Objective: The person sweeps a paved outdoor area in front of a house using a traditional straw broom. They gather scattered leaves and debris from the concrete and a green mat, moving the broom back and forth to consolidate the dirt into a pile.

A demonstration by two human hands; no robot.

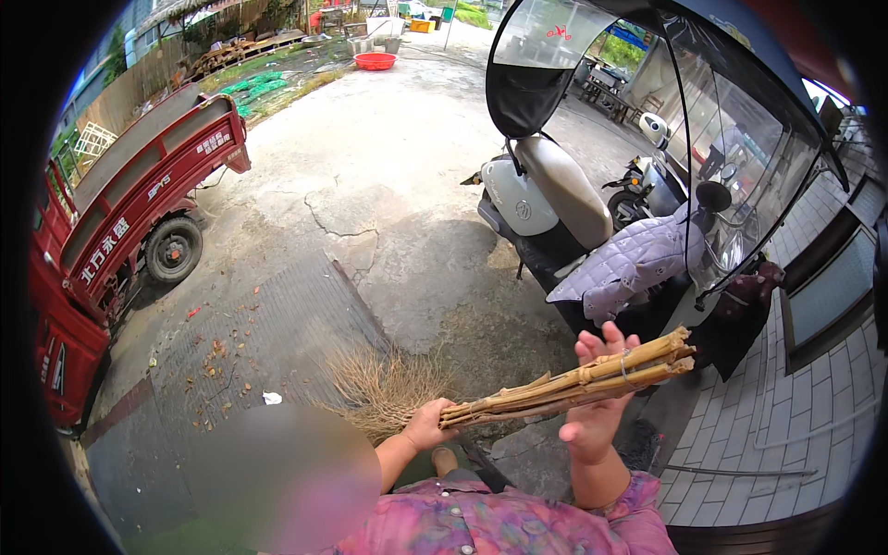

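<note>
A twig broom with a handle of bundled bamboo canes (546,392) lies slantwise in front of my body. Its dry bristles (384,384) fan out on the left, over the ground. My left hand (427,425) is closed round the handle just above the bristles. Near the handle's top end, my right hand (597,430) is behind the canes, fingers stretched out above them and thumb apart below. Whether its palm touches the canes I cannot tell. A thin wire binding circles the canes close to that end.
A red cargo tricycle (157,194) stands at left. On the right are a covered scooter (546,194) and a tiled wall (749,444). A ridged sheet (259,342) with scattered leaves lies on the concrete (370,166). Farther off sits a red basin (375,61).
</note>
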